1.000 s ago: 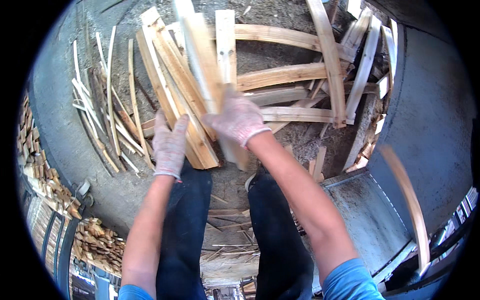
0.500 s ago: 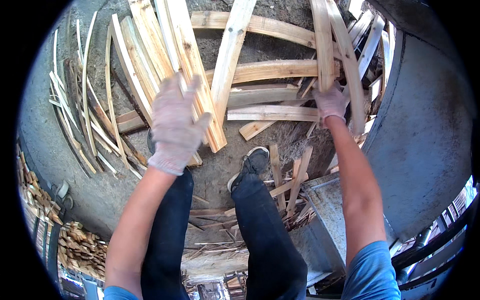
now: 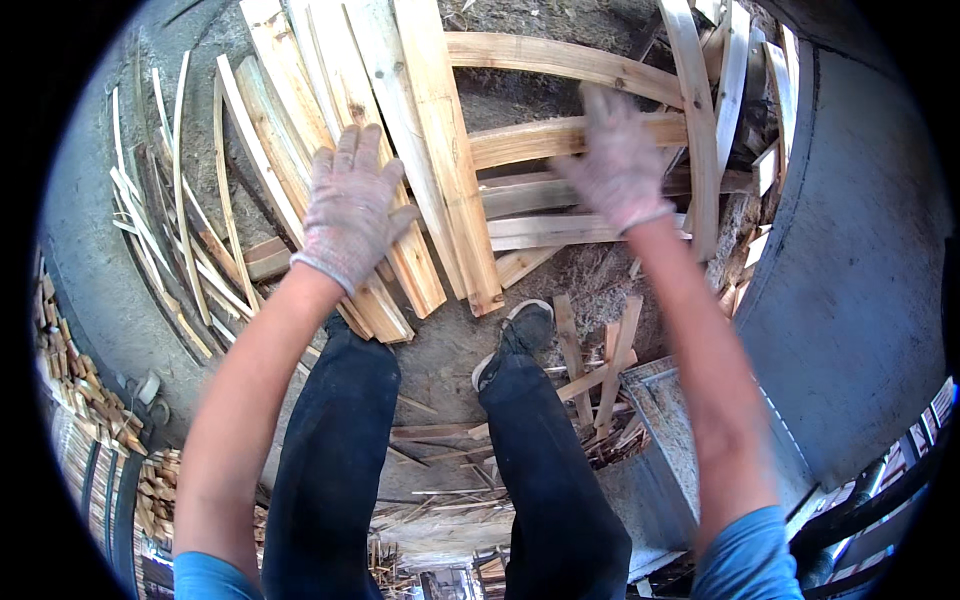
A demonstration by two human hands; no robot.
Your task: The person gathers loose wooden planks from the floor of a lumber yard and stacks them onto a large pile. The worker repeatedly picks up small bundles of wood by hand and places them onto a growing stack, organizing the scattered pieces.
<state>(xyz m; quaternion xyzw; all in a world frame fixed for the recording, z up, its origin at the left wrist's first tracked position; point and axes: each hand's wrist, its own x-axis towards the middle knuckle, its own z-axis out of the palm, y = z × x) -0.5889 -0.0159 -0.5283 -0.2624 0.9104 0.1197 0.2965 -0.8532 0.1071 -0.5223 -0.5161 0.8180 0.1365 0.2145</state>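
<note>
My left hand (image 3: 352, 210), in a pale knitted work glove, lies with fingers stretched over a row of long wooden boards (image 3: 425, 270). My right hand (image 3: 622, 165), gloved alike and slightly blurred, is over the curved wooden boards (image 3: 560, 58) on the right. Its fingers are spread and hold nothing I can see. Between the hands, a light plank (image 3: 447, 150) with a knotty lower end lies at the right side of the row, against a greyer board (image 3: 400, 110). An upright curved board (image 3: 697, 130) stands right of my right hand.
Thin curved wood strips (image 3: 185, 190) lie at left. Stacked wood pieces (image 3: 155, 490) are at lower left. A grey metal sheet (image 3: 850, 270) curves along the right, above a metal box (image 3: 665, 410). Short offcuts (image 3: 618, 365) lie near my shoe (image 3: 525, 330).
My right hand has let go of a plank at the right and moved left and up. That plank now lies in the row at the centre. My left hand has shifted slightly up.
</note>
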